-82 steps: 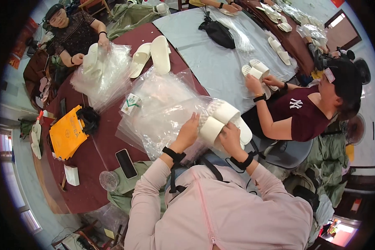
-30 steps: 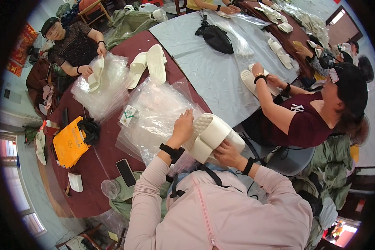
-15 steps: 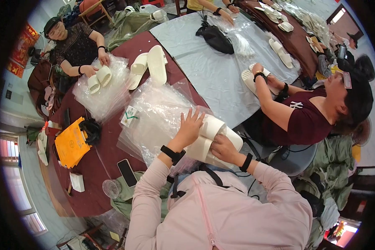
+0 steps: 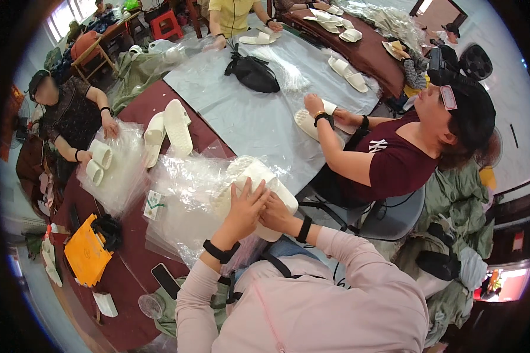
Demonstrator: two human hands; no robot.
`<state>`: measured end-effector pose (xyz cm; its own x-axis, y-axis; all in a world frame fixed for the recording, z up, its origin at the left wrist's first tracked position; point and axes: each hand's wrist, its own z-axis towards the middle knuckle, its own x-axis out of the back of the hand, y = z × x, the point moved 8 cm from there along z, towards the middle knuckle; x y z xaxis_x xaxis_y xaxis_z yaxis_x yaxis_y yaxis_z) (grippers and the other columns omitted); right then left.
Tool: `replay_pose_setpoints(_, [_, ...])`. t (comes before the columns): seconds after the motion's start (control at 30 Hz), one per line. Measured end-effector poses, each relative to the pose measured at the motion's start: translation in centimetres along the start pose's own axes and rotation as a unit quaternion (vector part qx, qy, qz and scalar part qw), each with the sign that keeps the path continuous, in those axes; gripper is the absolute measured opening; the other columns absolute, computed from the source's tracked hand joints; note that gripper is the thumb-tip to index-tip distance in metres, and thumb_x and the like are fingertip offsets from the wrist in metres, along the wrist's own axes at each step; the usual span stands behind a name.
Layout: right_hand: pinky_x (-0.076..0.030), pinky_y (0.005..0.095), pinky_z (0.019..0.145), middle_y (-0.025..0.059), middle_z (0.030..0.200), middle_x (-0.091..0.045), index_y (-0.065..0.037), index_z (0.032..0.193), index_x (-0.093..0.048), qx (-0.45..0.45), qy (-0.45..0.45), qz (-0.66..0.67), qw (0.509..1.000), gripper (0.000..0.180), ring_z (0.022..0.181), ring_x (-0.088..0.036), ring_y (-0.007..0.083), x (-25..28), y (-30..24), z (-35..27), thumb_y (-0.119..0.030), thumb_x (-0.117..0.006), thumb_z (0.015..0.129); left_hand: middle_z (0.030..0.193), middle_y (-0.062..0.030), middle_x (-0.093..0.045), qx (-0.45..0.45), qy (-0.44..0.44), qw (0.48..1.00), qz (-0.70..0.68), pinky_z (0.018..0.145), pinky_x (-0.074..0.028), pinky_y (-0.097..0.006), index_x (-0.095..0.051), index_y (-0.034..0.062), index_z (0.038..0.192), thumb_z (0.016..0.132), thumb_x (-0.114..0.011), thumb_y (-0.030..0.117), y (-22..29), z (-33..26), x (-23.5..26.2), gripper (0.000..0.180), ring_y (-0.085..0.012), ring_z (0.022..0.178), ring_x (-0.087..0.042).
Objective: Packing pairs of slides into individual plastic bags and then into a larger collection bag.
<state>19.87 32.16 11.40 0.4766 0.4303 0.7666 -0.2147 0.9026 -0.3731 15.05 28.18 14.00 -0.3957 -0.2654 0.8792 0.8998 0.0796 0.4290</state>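
A pair of white slide slippers [image 4: 281, 192] lies at the near edge of the table, partly over a stack of clear plastic bags [image 4: 185, 203]. My left hand [image 4: 245, 207] rests across the slippers with its fingers stretched out and slightly apart. Close beside it, my right hand [image 4: 275, 213] has its fingers curled against a slipper, and the two hands touch or nearly touch. Their overlap hides part of the straps. A white and green card [image 4: 154, 205] lies on the bags.
Another slipper pair [image 4: 177, 127] stands beyond the bags. At left are a yellow packet [image 4: 87, 252], a phone [image 4: 166, 281] and a clear cup [image 4: 152, 306]. A co-worker in maroon [image 4: 388, 159] handles slippers at right; another [image 4: 70, 120] works at far left. A black bag [image 4: 253, 73] lies on the pale sheet.
The view has shifted, so the scene sits further left. My hands have come together on the slippers, and the right hand has moved from the strap area toward the left hand.
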Motion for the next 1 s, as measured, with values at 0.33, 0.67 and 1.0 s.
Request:
replay_pose_setpoints(0.33, [-0.032, 0.048, 0.095, 0.014, 0.12, -0.05, -0.005, 0.117, -0.051, -0.058, 0.013, -0.071, 0.996, 0.047, 0.113, -0.044, 0.0327, -3.1, 2.0, 1.2, -0.024, -0.059, 0.075, 0.141, -0.008, -0.036, -0.003, 0.052, 0.992, 0.115, 0.105, -0.007, -0.062, -0.047, 0.0122, 0.129, 0.081, -0.053, 0.005, 1.0, -2.1, 2.6, 0.049, -0.0385, 0.133, -0.022])
replay_pose_setpoints(0.67, [-0.036, 0.0452, 0.076, 0.0124, 0.092, -0.055, -0.01, 0.085, -0.061, -0.104, 0.054, 0.038, 0.992, 0.019, 0.09, -0.048, 0.0338, -3.3, 2.5, 5.2, -0.012, -0.064, 0.066, 0.138, -0.018, -0.037, 0.24, 0.288, 0.915, 0.151, 0.098, -0.03, -0.049, -0.047, 0.0062, 0.129, 0.08, -0.052, 0.003, -5.1, -5.7, 5.6, 0.049, -0.0412, 0.123, -0.035])
replay_pose_setpoints(1.0, [-0.035, 0.0461, 0.077, 0.018, 0.098, -0.052, -0.005, 0.09, -0.059, -0.056, 0.022, 0.015, 0.998, 0.021, 0.094, -0.047, 0.0372, -3.4, 1.7, 7.3, -0.015, -0.062, 0.072, 0.144, -0.0147, -0.028, 0.223, 0.219, 0.936, 0.16, 0.099, -0.024, -0.059, -0.049, 0.0106, 0.128, 0.083, -0.051, 0.009, 0.1, -6.9, 4.5, 0.046, -0.0405, 0.126, -0.032])
